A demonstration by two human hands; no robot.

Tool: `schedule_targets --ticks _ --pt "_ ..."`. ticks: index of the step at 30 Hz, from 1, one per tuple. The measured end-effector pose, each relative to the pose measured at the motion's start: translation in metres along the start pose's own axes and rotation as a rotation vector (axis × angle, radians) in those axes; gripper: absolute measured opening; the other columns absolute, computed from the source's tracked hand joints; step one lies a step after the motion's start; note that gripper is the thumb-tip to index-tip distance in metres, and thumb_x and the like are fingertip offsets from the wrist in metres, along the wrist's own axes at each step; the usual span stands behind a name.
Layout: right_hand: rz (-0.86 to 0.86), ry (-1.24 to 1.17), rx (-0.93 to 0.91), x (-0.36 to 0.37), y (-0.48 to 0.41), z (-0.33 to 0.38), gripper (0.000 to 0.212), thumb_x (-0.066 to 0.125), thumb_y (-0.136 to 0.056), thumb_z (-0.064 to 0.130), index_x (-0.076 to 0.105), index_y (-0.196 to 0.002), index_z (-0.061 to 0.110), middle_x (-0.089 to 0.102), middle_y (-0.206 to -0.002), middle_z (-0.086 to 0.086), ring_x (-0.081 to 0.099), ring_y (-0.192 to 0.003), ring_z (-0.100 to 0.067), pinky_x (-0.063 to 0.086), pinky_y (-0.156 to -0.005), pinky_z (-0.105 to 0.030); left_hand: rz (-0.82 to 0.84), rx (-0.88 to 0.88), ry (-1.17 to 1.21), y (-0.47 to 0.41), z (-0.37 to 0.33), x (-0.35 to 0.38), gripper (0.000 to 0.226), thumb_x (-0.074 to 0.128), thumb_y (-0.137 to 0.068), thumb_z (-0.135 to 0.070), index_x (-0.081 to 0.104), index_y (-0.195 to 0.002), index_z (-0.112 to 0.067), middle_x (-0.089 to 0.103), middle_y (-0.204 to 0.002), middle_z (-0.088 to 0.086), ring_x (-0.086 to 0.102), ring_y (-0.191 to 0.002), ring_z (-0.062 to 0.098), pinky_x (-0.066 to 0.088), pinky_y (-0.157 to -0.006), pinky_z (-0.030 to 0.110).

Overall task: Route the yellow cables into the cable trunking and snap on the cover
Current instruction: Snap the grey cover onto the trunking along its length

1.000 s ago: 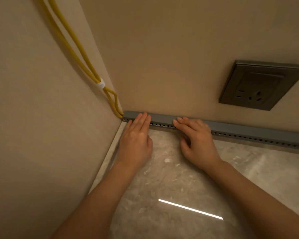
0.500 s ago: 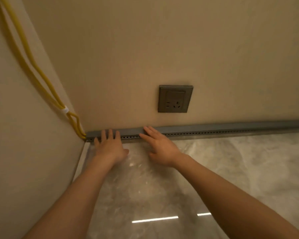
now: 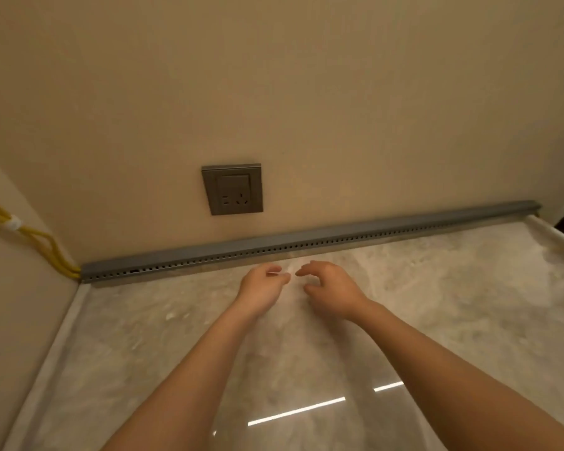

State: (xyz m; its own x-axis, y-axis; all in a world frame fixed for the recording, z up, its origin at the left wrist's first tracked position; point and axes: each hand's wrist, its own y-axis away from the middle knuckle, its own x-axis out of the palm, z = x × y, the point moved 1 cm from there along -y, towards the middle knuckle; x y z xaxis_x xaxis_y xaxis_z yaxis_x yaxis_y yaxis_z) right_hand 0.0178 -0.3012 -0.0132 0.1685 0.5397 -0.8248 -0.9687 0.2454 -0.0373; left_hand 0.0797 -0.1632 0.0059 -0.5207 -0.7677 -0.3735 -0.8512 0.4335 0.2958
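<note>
Cover (image 3: 306,238) looks seated on trunking (image 3: 209,261). L hand (image 3: 263,285), R hand (image 3: 332,289) off it, fingers loose, empty. Next: press-check along seam.

Surface: glossy pale marble floor (image 3: 437,314), filling the lower frame.
Resting on it: grey perforated cable trunking (image 3: 306,240), along the back wall's foot, left corner to upper right.

The trunking (image 3: 306,240) runs along the wall's (image 3: 306,92) foot; cables (image 3: 67,271) enter its left end, socket (image 3: 232,189) above it.
</note>
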Motion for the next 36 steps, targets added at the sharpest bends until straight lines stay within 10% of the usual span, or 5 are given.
schedule_targets --ticks 5,16,23,28,36 --pt "0.011 -0.306 0.076 -0.041 0.006 -0.058 0.03 0.055 -0.086 0.008 0.065 -0.114 0.015 0.062 -0.124 -0.002 0.053 -0.116 -0.013 0.035 -0.095 -0.019 -0.032 -0.129 0.217 -0.007 -0.022 0.067 0.023 0.053 -0.091 -0.021 0.06 -0.107 -0.007 0.063 -0.095 0.011 0.061 -0.078 0.025 0.048 -0.073 0.033" --pt "-0.024 -2.012 0.753 -0.127 -0.007 -0.155 0.049 0.045 -0.093 0.009 0.029 -0.138 -0.002 0.036 -0.143 -0.021 0.039 -0.13 -0.032 0.034 -0.106 -0.043 -0.148 -0.333 0.655 -0.032 -0.061 0.147 0.029 0.045 -0.097 -0.022 0.048 -0.104 0.005 0.057 -0.109 0.026 0.064 -0.062 0.022 0.052 -0.046 0.02" --pt "-0.151 -2.073 0.676 -0.154 -0.016 -0.175 0.075 0.047 -0.093 0.027 -0.003 -0.147 0.015 0.004 -0.156 -0.014 0.008 -0.143 -0.027 0.014 -0.115 -0.044 -0.151 -0.312 0.73 -0.071 -0.076 0.159 0.061 0.047 -0.094 -0.039 0.038 -0.13 0.009 0.055 -0.121 0.027 0.066 -0.046 0.022 0.047 -0.035 0.018" --pt "-0.091 -1.991 0.661 -0.164 -0.03 -0.174 0.09 0.054 -0.089 0.028 -0.016 -0.143 0.011 -0.009 -0.155 -0.015 -0.002 -0.143 -0.027 0.01 -0.115 -0.044 -0.148 -0.27 0.831 -0.09 -0.074 0.16 0.04 0.043 -0.098 -0.024 0.044 -0.121 0.008 0.062 -0.087 0.025 0.063 -0.04 0.016 0.043 -0.033 0.015" --pt "0.062 -1.856 0.607 -0.161 -0.033 -0.183 0.095 0.06 -0.075 0.019 -0.003 -0.146 0.015 0.01 -0.152 -0.007 0.025 -0.136 -0.02 0.029 -0.108 -0.039 -0.19 -0.227 0.903 -0.1 -0.066 0.16 0.017 0.047 -0.096 -0.019 0.05 -0.089 -0.003 0.066 -0.048 0.01 0.063 -0.041 0.012 0.045 -0.035 0.014"
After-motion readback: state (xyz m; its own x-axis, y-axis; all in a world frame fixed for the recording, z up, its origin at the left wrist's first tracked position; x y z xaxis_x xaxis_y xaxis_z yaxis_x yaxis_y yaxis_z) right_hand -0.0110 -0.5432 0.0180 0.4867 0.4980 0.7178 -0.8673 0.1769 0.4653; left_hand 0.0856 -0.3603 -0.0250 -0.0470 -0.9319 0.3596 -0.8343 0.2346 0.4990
